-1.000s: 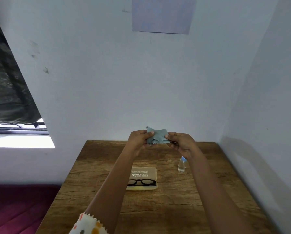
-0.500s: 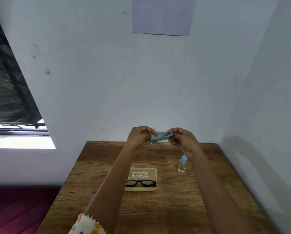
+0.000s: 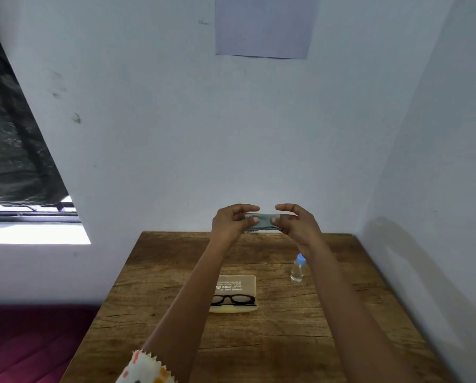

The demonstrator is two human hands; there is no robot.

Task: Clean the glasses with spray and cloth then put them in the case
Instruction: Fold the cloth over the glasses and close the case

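A small grey-green cloth [image 3: 263,221] is folded into a narrow strip and held up above the far edge of the table. My left hand [image 3: 229,221] pinches its left end and my right hand [image 3: 296,223] pinches its right end. Black-framed glasses [image 3: 232,299] lie in the open beige case [image 3: 238,286] on the table below my arms. A small clear spray bottle [image 3: 297,270] with a blue cap stands upright to the right of the case, partly behind my right forearm.
The wooden table [image 3: 259,341] stands in a corner, with walls at the back and on the right. A window [image 3: 24,217] opens at the left. Dark red floor or bedding [image 3: 24,341] lies left of the table.
The cloth went from spread between my hands to folded into a flat narrow strip. Both hands stayed up at the same place.
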